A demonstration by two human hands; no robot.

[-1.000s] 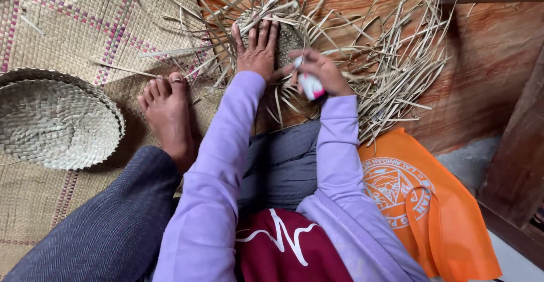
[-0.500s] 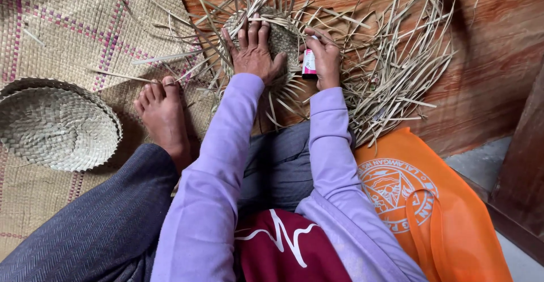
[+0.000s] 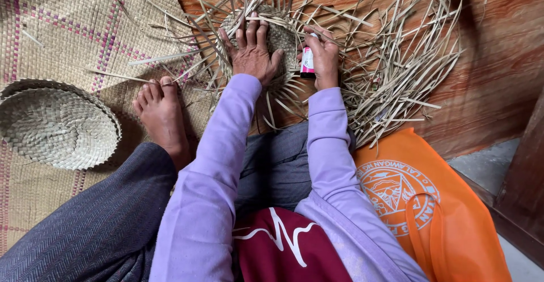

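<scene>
My left hand (image 3: 253,52) lies flat, fingers spread, on the small round woven centre (image 3: 280,33) of a basket in the making. Long loose straw strips (image 3: 391,72) fan out from that centre on all sides. My right hand (image 3: 324,55) is just to the right of it, closed around a small white and pink bottle (image 3: 307,62) held upright against the weave. Both arms wear lilac sleeves.
A finished shallow woven basket (image 3: 56,126) lies at the left on a plaited mat (image 3: 62,27). My bare foot (image 3: 161,115) rests on the mat beside it. An orange cloth bag (image 3: 430,203) lies at my right, on a wooden floor (image 3: 498,72).
Both hands have shifted forward onto the woven centre. My right hand turned the small bottle from lying sideways to standing upright beside the weave.
</scene>
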